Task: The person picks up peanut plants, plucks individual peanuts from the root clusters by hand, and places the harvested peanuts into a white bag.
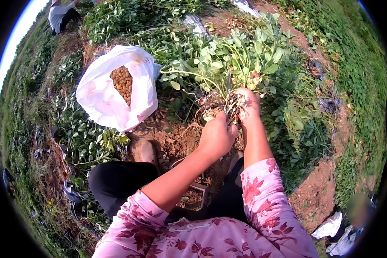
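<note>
A pulled peanut plant with leafy green stems (242, 61) lies before me, its root end toward my body. My left hand (217, 132) is closed around the near side of its root clump (217, 101), among thin roots and pale pods. On the right side of the same clump, my right hand (249, 104) grips the stem bases and pods. Fingers and roots overlap, so I cannot tell which single pods are held. To the left stands a white plastic sack (116, 100) with its mouth spread wide, holding many brown peanut pods (122, 84).
Other peanut plants (290, 109) lie heaped to the right and behind. Brown soil (177, 138) shows near my shoe (147, 151). A low stool's frame (200, 187) is between my legs. White bags (329, 225) lie at lower right. Another person (59, 16) is at far upper left.
</note>
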`<state>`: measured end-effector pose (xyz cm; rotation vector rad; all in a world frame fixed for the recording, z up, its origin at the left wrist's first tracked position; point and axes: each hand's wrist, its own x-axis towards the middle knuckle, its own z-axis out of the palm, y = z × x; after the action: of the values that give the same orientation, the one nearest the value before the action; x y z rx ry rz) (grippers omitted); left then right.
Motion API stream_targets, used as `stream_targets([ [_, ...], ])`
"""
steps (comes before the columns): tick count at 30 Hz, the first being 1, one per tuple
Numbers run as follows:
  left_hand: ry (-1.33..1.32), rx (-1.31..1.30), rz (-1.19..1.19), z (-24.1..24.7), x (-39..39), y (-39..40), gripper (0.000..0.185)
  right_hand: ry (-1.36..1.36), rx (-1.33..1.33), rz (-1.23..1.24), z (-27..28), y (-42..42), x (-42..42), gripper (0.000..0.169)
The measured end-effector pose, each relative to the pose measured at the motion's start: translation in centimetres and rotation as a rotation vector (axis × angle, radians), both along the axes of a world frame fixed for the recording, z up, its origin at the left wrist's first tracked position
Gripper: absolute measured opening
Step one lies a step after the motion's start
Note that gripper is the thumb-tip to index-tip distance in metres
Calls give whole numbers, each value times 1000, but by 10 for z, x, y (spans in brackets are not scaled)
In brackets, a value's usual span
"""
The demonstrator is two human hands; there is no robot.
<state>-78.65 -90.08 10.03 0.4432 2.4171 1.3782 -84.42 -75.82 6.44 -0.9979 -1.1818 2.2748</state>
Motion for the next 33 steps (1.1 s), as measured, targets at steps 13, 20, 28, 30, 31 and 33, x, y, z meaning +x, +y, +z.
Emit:
stream_targets([
  [13,-613,769,231,46,17,-134,15,95,173,-135,-13,76,4,32],
  [20,4,411,622,44,-130,-226,39,97,117,-108,4,78,20,10],
  [28,286,85,364,34,-79,-146,17,115,19,-130,22,53,25,7],
  [30,237,164,125,35,-33,-90,20,166,15,-160,12,67,24,30],
  [31,290,102,-9,44,-13,-69,18,113,-27,-153,16,61,23,32],
  [33,547,122,-133,28,2,-36,17,133,-55,-155,13,57,23,31],
])
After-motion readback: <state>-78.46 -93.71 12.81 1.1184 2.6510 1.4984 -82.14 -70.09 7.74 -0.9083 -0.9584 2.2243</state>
